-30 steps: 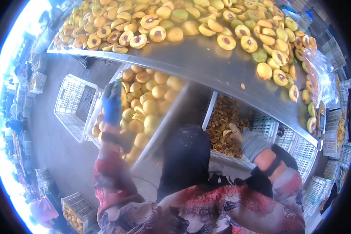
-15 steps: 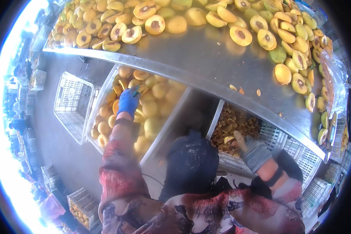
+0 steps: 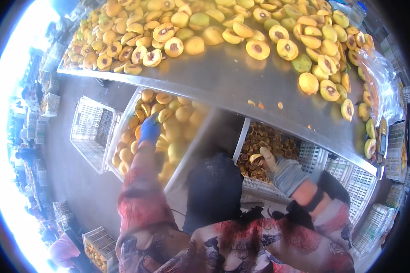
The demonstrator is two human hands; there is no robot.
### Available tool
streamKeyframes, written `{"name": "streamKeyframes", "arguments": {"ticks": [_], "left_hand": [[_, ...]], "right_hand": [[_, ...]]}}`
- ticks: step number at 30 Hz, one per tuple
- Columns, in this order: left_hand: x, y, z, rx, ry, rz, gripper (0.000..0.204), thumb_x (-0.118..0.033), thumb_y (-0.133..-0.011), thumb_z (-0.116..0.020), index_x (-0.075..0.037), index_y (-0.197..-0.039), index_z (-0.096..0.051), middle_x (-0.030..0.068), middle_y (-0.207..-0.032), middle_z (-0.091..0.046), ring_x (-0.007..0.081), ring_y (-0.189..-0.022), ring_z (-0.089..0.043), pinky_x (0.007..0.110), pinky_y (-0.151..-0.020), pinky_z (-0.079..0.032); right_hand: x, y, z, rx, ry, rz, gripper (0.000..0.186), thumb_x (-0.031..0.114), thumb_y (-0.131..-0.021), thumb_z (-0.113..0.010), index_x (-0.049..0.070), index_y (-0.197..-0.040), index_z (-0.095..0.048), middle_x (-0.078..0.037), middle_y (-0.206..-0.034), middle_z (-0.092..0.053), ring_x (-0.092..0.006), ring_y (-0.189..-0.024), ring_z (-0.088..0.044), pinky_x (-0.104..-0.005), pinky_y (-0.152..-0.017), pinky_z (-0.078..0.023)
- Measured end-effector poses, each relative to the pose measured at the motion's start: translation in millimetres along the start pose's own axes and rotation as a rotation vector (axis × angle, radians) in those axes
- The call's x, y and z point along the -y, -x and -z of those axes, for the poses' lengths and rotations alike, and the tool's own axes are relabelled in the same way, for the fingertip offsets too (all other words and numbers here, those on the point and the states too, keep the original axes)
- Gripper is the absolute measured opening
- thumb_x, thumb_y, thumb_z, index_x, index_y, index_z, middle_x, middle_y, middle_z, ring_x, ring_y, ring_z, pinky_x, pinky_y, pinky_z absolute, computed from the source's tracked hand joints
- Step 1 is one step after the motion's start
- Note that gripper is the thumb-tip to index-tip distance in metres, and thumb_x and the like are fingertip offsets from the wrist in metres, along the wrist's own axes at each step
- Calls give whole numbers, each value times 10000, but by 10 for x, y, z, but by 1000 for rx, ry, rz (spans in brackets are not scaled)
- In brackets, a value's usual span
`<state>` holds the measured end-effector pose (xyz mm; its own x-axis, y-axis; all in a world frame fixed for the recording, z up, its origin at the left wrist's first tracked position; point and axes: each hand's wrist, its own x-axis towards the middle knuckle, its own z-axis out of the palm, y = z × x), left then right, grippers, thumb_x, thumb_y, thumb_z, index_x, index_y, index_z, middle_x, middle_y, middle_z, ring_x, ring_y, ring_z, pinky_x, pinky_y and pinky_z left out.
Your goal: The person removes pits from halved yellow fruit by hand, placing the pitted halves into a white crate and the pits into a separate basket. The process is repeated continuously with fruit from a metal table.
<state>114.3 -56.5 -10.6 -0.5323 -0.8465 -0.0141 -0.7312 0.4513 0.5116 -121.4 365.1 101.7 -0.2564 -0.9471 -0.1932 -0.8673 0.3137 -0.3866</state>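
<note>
My left hand (image 3: pixel 150 130), in a blue glove, reaches over a white crate (image 3: pixel 183 160) filled with yellow peach-like fruit halves (image 3: pixel 183 113). One half (image 3: pixel 165 114) lies right at its fingertips; whether the fingers grip it is hidden. My right hand (image 3: pixel 284 174), in a grey glove with a tan thumb cover, is curled above another crate full of brown pits and scraps (image 3: pixel 264 139). A small pale yellow piece (image 3: pixel 256 158) shows beside that thumb, and the rest of what the hand holds is hidden.
A metal table (image 3: pixel 205 75) runs across ahead, heaped with fruit halves (image 3: pixel 118 34) along its far side. Clear plastic film (image 3: pixel 381 86) lies at its right end. An empty white crate (image 3: pixel 93 132) stands on the floor at left; more crates (image 3: pixel 351 182) stand at right.
The view has shifted slightly, so the table and crates sit a little differently in the picture. My left hand stays over the fruit crate, my right over the scraps.
</note>
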Motion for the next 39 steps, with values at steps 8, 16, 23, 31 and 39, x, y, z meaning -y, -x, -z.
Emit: {"name": "streamKeyframes", "arguments": {"ticks": [8,16,23,31,39], "left_hand": [[-1111,996,887,91,694,59,250,-11,-878,-555,5,-1126,-580,-18,-866,-560,52,-733,-506,196,-647,-435],[-2849,1044,1331,381,562,-307,388,-12,-858,-573,21,-1242,-518,69,-1084,-597,118,-944,-572,267,-854,-475],[-3986,325,775,393,303,-573,473,-94,-821,-633,-29,-1272,-507,89,-1079,-618,150,-938,-590,268,-827,-470],[-4035,-917,-406,165,-99,-498,607,-229,-757,-693,-62,-1304,-490,170,-1128,-617,216,-970,-622,319,-839,-476],[-4118,-857,-560,374,-252,-608,521,-186,-710,-658,-109,-1209,-530,194,-1080,-609,330,-1024,-585,399,-871,-465]], "right_hand": [[-203,-7,-84,130,-115,-77,307,294,-878,-545,81,-1088,-473,-205,-829,-637,-383,-727,-624,-466,-636,-488],[-94,63,499,-5,-297,11,227,167,-871,-555,80,-1063,-472,-184,-899,-629,-375,-792,-611,-440,-673,-483],[-10,408,919,-373,-597,-127,161,141,-887,-467,26,-929,-571,-205,-729,-593,-385,-690,-589,-437,-658,-463],[-238,445,623,-463,-414,86,164,124,-862,-475,13,-961,-546,-129,-788,-507,-283,-735,-546,-355,-619,-458],[-125,604,878,-552,-823,-28,223,99,-817,-547,97,-1039,-529,-172,-873,-511,-347,-758,-553,-420,-660,-461]]}}
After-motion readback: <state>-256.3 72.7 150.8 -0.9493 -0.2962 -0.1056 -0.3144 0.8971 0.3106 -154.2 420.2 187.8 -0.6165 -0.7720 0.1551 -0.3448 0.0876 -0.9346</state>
